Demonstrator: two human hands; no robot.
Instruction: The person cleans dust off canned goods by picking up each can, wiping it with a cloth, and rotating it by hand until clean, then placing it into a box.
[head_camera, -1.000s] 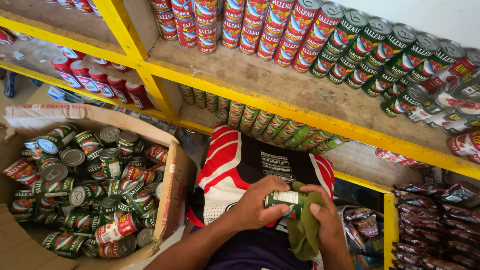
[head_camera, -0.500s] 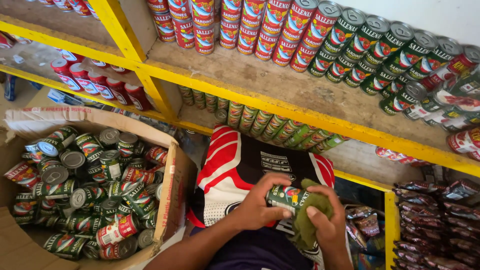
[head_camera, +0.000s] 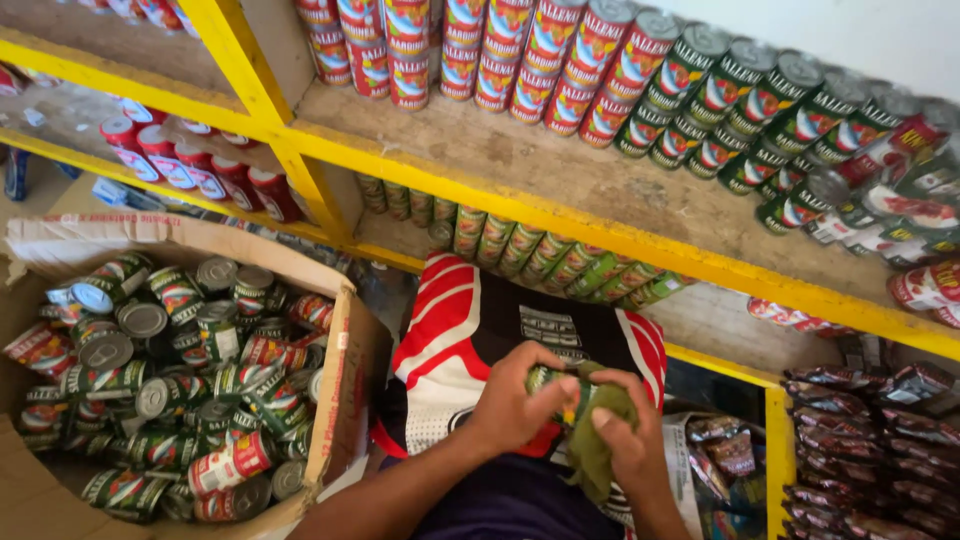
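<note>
The left hand (head_camera: 510, 408) is closed around a green can (head_camera: 550, 385), held over the person's lap just right of the cardboard box (head_camera: 345, 380). The right hand (head_camera: 625, 435) presses a green cloth (head_camera: 600, 440) against the can's far end, fingers curled over it. Compared with a second ago the cloth has slid round — it now covers more of the can's right end, and the right hand has turned over the top — so the wiping looks to be under way, not finished. The box, left of the can, is heaped with loose cans (head_camera: 160, 380). Above the can, the yellow shelf (head_camera: 560, 215) carries rows of red and green cans — upright, tidy.
</note>
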